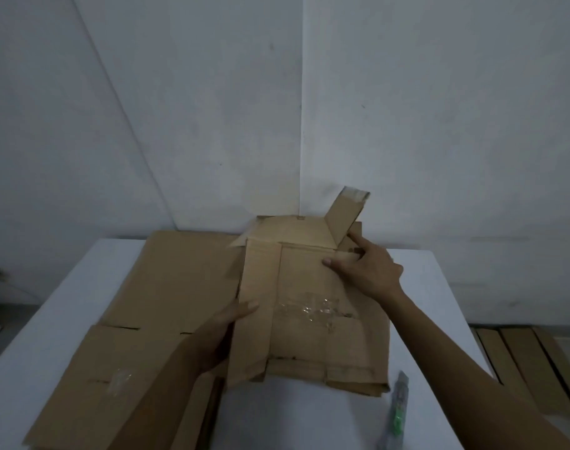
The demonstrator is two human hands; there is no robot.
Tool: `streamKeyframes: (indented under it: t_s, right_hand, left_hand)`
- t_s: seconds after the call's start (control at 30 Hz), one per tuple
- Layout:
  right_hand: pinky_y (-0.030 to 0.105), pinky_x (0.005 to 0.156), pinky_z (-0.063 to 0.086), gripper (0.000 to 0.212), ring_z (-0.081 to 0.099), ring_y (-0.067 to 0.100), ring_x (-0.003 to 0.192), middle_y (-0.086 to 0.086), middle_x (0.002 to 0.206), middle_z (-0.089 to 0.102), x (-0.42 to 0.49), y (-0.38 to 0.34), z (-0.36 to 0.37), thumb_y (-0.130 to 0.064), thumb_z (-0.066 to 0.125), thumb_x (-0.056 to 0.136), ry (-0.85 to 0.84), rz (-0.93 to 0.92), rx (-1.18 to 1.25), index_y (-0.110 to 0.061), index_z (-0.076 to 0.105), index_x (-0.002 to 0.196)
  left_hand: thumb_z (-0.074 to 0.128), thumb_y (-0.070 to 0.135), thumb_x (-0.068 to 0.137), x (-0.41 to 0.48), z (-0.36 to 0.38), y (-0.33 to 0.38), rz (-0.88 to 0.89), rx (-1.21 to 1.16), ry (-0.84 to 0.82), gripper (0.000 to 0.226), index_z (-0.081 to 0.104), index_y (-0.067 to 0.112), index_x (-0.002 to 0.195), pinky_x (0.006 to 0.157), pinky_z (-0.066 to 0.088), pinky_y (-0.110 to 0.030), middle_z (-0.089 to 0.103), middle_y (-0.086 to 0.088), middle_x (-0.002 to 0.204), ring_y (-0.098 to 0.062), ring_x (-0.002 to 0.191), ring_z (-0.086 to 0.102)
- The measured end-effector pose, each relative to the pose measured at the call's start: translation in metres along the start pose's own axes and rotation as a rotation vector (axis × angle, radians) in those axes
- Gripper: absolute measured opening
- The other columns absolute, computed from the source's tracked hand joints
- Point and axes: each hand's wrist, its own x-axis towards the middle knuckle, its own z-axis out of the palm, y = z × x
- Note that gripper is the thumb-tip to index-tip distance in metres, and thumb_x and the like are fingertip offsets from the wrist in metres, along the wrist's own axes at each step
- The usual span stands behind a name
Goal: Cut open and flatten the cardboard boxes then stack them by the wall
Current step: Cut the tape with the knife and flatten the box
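A flattened brown cardboard box (306, 313) with clear tape remnants lies on the white table (309, 423), one flap (347, 216) sticking up at its far right. My left hand (227, 332) grips the box's left edge, thumb on top. At the far right corner my right hand (365, 267) presses down with fingers spread, index finger at the base of the raised flap. A larger flattened cardboard sheet (166, 293) lies under and to the left of the box. A grey and green utility knife (395, 414) rests on the table near the right front.
White walls meet in a corner right behind the table. Several flat cardboard pieces (530, 368) lie on the floor to the right of the table. The table's front middle is bare white surface.
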Motion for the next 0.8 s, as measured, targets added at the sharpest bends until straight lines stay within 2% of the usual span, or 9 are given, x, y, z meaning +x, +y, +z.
streamKeyframes:
  t_s: [0.07,0.13,0.23,0.3,0.43,0.53,0.67,0.73,0.8]
  right_hand:
    - [0.048,0.1,0.042,0.077,0.057,0.023,0.117,-0.002,0.12,0.066,0.001,0.007,0.001,-0.076,0.07,0.064,-0.009,0.014,0.007,-0.045,0.057,0.133]
    - [0.044,0.093,0.051,0.078,0.059,0.02,0.109,0.002,0.121,0.063,0.0,0.022,0.0,-0.07,0.073,0.056,0.054,0.062,0.186,-0.038,0.064,0.127]
    - [0.037,0.088,0.051,0.085,0.058,0.025,0.115,0.009,0.132,0.054,-0.011,0.065,0.0,-0.052,0.086,0.065,0.072,0.225,0.357,-0.024,0.054,0.137]
    - [0.037,0.087,0.048,0.097,0.057,0.032,0.12,0.013,0.135,0.055,-0.029,0.094,0.009,-0.059,0.084,0.067,-0.059,0.342,0.301,-0.017,0.043,0.145]
    - [0.043,0.102,0.045,0.095,0.048,0.035,0.133,0.016,0.153,0.04,-0.074,0.132,0.038,-0.039,0.078,0.084,-0.351,0.526,0.211,-0.014,0.022,0.157]
    - [0.044,0.102,0.048,0.09,0.052,0.034,0.128,0.014,0.15,0.045,-0.099,0.143,0.053,-0.034,0.077,0.085,-0.395,0.573,0.22,-0.017,0.025,0.157]
    - [0.045,0.103,0.049,0.091,0.053,0.035,0.127,0.016,0.147,0.048,-0.117,0.15,0.074,-0.037,0.079,0.082,-0.387,0.674,0.229,-0.012,0.03,0.155]
    - [0.046,0.102,0.051,0.095,0.053,0.035,0.127,0.019,0.147,0.047,-0.12,0.147,0.081,-0.036,0.081,0.081,-0.38,0.735,0.295,-0.006,0.029,0.154]
    - [0.039,0.094,0.055,0.089,0.058,0.033,0.119,0.02,0.143,0.051,-0.121,0.143,0.085,-0.032,0.078,0.086,-0.365,0.762,0.344,-0.001,0.029,0.154]
  left_hand:
    - [0.067,0.018,0.08,0.001,0.007,-0.004,0.004,0.008,0.043,0.014,0.065,0.004,0.085,0.049,0.052,-0.022,0.07,-0.007,0.066,-0.018,0.055,0.068]
    - [0.054,0.017,0.093,0.005,0.008,-0.005,0.015,-0.053,0.12,0.02,0.061,0.003,0.08,0.047,0.049,-0.021,0.065,-0.008,0.058,-0.019,0.049,0.063]
    - [0.047,0.024,0.098,0.015,0.009,-0.006,-0.073,-0.073,0.188,0.027,0.063,0.002,0.102,0.06,0.05,-0.034,0.07,-0.014,0.073,-0.029,0.068,0.065]
    - [0.05,0.026,0.097,0.024,0.004,-0.015,-0.119,-0.048,0.208,0.03,0.061,0.002,0.111,0.063,0.049,-0.036,0.07,-0.016,0.084,-0.033,0.076,0.064]
    - [0.054,0.029,0.097,0.039,-0.014,-0.05,-0.318,0.11,0.184,0.036,0.065,-0.003,0.111,0.069,0.053,-0.037,0.073,-0.022,0.094,-0.036,0.083,0.068]
    - [0.054,0.022,0.099,0.048,-0.039,-0.084,-0.358,0.25,0.249,0.032,0.067,-0.002,0.116,0.081,0.055,-0.041,0.074,-0.02,0.103,-0.036,0.097,0.069]
    - [0.055,0.014,0.1,0.047,-0.063,-0.127,-0.303,0.387,0.341,0.03,0.063,0.0,0.125,0.075,0.055,-0.036,0.071,-0.013,0.104,-0.03,0.096,0.068]
    - [0.06,0.017,0.093,0.044,-0.066,-0.143,-0.319,0.491,0.347,0.04,0.059,0.0,0.129,0.079,0.054,-0.034,0.068,-0.013,0.11,-0.028,0.098,0.065]
    - [0.061,0.017,0.089,0.043,-0.061,-0.151,-0.351,0.65,0.373,0.049,0.054,-0.003,0.133,0.079,0.048,-0.029,0.063,-0.016,0.121,-0.028,0.104,0.061]
